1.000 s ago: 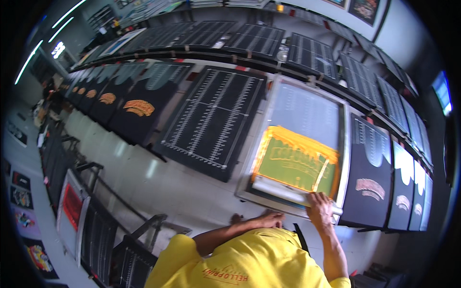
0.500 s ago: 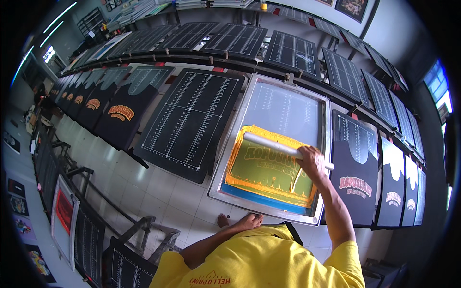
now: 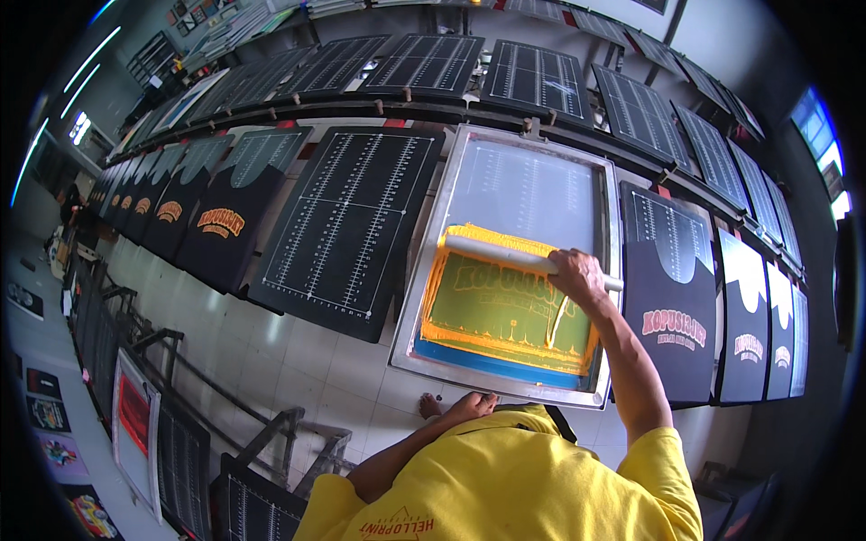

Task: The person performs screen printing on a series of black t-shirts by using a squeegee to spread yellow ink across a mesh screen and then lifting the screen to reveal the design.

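My right hand (image 3: 579,275) is closed around the pale round handle of a squeegee (image 3: 501,254), toward its right end. The squeegee lies crosswise over a metal-framed printing screen (image 3: 532,189). Thick yellow-orange ink (image 3: 437,288) rims a greenish stencil area (image 3: 478,311) with faint arched lettering. Blue tape or coating (image 3: 492,362) runs below it along the near side. My left hand (image 3: 474,406) rests with curled fingers near my waist, just short of the screen's near edge; whether it holds anything is hidden.
Left of the screen lies a bare black printing board (image 3: 343,225). Boards with dark printed shirts stand left (image 3: 216,221) and right (image 3: 672,316). More gridded boards (image 3: 541,81) line the far rail. A metal stand (image 3: 280,433) is at the lower left, beside a red-stencilled screen (image 3: 133,419).
My right hand has pushed the squeegee slightly away from me, its right end most of all, so the bar slants less. My left hand stays near my waist. The whole view has shifted a little.
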{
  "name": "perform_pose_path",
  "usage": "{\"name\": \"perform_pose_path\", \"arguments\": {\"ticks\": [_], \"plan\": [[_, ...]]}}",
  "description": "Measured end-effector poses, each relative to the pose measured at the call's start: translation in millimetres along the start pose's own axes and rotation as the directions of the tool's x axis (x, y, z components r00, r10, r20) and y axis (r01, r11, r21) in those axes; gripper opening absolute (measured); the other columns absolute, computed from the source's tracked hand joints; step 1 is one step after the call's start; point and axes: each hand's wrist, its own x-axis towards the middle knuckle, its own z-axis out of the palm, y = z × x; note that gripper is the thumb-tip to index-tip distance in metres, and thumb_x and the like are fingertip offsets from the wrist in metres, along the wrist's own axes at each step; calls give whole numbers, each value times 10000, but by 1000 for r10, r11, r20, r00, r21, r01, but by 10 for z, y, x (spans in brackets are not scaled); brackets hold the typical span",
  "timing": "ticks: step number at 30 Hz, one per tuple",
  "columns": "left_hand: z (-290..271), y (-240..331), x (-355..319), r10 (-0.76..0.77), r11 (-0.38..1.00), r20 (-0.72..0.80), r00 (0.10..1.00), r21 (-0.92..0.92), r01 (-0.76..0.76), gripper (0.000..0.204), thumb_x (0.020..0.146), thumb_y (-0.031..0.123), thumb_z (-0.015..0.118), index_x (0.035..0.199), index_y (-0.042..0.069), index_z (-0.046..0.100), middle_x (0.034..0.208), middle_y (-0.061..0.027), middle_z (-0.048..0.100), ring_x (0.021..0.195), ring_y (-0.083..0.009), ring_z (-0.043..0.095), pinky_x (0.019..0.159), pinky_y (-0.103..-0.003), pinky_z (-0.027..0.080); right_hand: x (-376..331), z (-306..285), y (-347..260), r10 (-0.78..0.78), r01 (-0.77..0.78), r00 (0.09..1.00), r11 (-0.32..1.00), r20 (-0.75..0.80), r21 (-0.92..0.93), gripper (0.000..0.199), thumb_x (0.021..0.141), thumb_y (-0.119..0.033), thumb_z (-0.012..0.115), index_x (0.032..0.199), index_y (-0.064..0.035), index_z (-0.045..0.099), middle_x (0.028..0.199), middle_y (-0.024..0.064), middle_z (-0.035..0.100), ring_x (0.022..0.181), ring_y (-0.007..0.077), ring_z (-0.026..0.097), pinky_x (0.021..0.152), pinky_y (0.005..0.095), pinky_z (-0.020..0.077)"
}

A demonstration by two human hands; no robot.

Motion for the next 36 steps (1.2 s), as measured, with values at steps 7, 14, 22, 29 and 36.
{"name": "perform_pose_path", "arguments": {"ticks": [7, 14, 22, 29, 36], "plan": [[41, -124, 70, 230, 970, -11, 973, -82, -230, 512, 989, 473, 384, 741, 42, 507, 640, 10, 474, 612, -117, 429, 616, -286, 384, -1094, 278, -448, -153, 157, 978, 987, -144, 15, 271, 671, -181, 753, 885, -108, 604, 821, 29, 611, 837, 226, 605, 718, 376, 515], [-90, -154, 170, 218, 973, 227, 949, -126, -193, 475, 1007, 445, 344, 772, 68, 511, 652, 17, 453, 627, -96, 418, 629, -260, 378, -1503, 341, -700, -154, 162, 968, 986, -198, 25, 248, 682, -103, 640, 922, -90, 577, 920, 28, 605, 864, 214, 573, 733, 358, 458], [-583, 570, -615, 419, 886, -141, 897, 279, -371, 298, 887, 331, 601, 951, 42, 627, 842, -67, 595, 816, -169, 592, 773, -320, 462, -1562, 362, -704, -163, 163, 972, 986, -172, -10, 210, 745, -117, 566, 951, -83, 553, 978, 36, 583, 867, 201, 547, 713, 341, 443], [-1151, 965, -487, 622, 261, -161, 766, 965, -9, 569, 684, 189, 680, 1202, 1, 536, 1274, -139, 486, 1235, -310, 406, 986, -440, 364, -1510, 143, -612, -127, 135, 990, 982, -66, 135, 482, 721, -116, 652, 1176, -51, 507, 1080, 83, 569, 1031, 256, 547, 854, 368, 465], [-1195, 683, -201, 721, 307, -102, 685, 934, -185, 341, 741, -40, 550, 1078, -55, 600, 1154, -172, 597, 1127, -303, 545, 977, -364, 440, -1932, 379, -94, 27, -19, 980, 999, -197, 43, 399, 628, -2, 603, 1027, -9, 604, 1105, 119, 572, 1092, 281, 530, 905, 371, 461]]}}
